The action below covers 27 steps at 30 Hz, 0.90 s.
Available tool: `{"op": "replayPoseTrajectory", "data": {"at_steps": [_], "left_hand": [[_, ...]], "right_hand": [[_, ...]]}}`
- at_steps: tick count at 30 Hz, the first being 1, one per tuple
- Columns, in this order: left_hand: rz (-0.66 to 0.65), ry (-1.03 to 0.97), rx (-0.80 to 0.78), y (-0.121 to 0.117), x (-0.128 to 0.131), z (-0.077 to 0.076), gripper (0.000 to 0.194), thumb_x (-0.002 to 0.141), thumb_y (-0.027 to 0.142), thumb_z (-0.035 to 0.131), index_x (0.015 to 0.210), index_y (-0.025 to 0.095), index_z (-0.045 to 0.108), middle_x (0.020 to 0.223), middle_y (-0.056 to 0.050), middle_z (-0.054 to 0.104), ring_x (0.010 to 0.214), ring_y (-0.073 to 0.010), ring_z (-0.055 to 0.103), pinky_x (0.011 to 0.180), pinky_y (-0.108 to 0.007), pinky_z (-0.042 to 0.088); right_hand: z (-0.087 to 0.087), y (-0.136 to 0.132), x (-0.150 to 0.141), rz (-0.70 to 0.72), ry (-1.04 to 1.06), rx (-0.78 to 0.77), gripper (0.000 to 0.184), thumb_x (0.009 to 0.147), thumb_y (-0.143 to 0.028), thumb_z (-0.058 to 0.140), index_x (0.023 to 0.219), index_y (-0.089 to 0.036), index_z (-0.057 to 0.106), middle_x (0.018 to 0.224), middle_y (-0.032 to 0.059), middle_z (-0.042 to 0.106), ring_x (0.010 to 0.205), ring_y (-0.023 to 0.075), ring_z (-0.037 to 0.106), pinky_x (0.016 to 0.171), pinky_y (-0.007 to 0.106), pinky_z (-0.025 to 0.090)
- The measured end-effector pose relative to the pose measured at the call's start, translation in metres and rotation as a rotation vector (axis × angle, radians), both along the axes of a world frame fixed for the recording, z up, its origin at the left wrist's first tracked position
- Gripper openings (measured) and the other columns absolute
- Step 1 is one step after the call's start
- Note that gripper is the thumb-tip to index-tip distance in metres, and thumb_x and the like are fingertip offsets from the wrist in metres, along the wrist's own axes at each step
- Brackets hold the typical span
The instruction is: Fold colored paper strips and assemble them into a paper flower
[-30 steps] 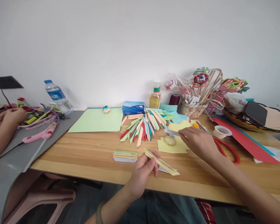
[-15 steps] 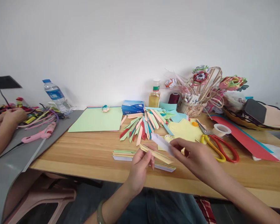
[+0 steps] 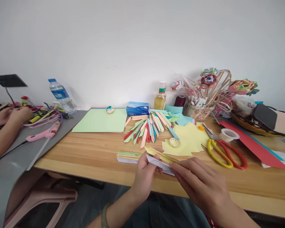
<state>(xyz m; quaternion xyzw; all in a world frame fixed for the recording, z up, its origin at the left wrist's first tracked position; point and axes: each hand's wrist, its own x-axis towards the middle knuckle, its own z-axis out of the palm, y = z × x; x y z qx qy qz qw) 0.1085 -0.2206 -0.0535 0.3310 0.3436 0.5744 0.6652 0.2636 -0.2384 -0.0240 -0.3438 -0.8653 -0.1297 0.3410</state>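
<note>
My left hand (image 3: 144, 175) is closed round a bundle of folded paper strips (image 3: 160, 157), yellow and tan on top with a white one at the front. My right hand (image 3: 199, 183) pinches the right end of the white strip against that bundle. Both hands hover over the near edge of the wooden table (image 3: 90, 152). A short stack of folded strips (image 3: 127, 156) lies flat just left of my left hand. Behind it a fan of coloured pointed strips (image 3: 148, 128) is spread out. Yellow paper squares (image 3: 187, 141) with a small tape roll (image 3: 174, 142) lie to the right.
Yellow and red scissors (image 3: 224, 153), a tape ring (image 3: 229, 135), a red sheet (image 3: 251, 144) and a basket of paper flowers (image 3: 204, 95) sit at the right. A green sheet (image 3: 102, 120), tissue box (image 3: 137, 109) and bottles stand behind. Another person's hands (image 3: 11, 115) work at left by a pink glue gun (image 3: 41, 134).
My right hand picked a white strip off the yellow paper, carried it toward me and brought it down against the bundle in my left hand.
</note>
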Motion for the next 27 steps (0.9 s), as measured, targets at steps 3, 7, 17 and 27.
{"op": "replayPoseTrajectory", "data": {"at_steps": [3, 7, 17, 27], "left_hand": [[-0.018, 0.017, 0.050, -0.001, -0.001, -0.001, 0.031, 0.072, 0.041, 0.065, 0.087, 0.014, 0.061, 0.060, 0.003, 0.052, 0.054, -0.0076, 0.047, 0.053, -0.021, 0.036], [-0.063, 0.017, 0.076, 0.000, -0.002, -0.002, 0.028, 0.074, 0.040, 0.064, 0.082, 0.013, 0.059, 0.060, 0.002, 0.051, 0.054, -0.0084, 0.048, 0.053, -0.022, 0.038], [-0.154, -0.009, 0.092, 0.000, -0.003, 0.001, 0.036, 0.069, 0.044, 0.067, 0.086, 0.012, 0.061, 0.058, 0.002, 0.051, 0.051, -0.0087, 0.048, 0.049, -0.022, 0.040], [-0.170, 0.078, 0.150, -0.002, -0.001, 0.001, 0.029, 0.079, 0.041, 0.057, 0.090, 0.014, 0.058, 0.067, 0.000, 0.053, 0.060, -0.0102, 0.052, 0.055, -0.023, 0.043]], "right_hand": [[0.001, 0.003, 0.002, -0.032, 0.013, 0.001, 0.021, 0.083, -0.008, 0.051, 0.102, -0.016, 0.057, 0.078, 0.0052, 0.062, 0.068, 0.0146, 0.054, 0.062, 0.027, 0.043], [0.002, 0.005, 0.007, -0.050, 0.033, 0.011, 0.022, 0.082, -0.007, 0.052, 0.101, -0.016, 0.057, 0.077, 0.0049, 0.063, 0.068, 0.0139, 0.053, 0.062, 0.026, 0.042], [0.003, 0.009, 0.014, -0.037, 0.035, 0.031, 0.022, 0.079, -0.005, 0.055, 0.095, -0.020, 0.057, 0.075, 0.0024, 0.064, 0.068, 0.0137, 0.055, 0.063, 0.027, 0.042], [0.007, 0.007, 0.004, -0.102, -0.080, 0.095, 0.017, 0.082, -0.009, 0.050, 0.093, -0.019, 0.060, 0.073, 0.0035, 0.063, 0.066, 0.0155, 0.054, 0.060, 0.028, 0.041]]}}
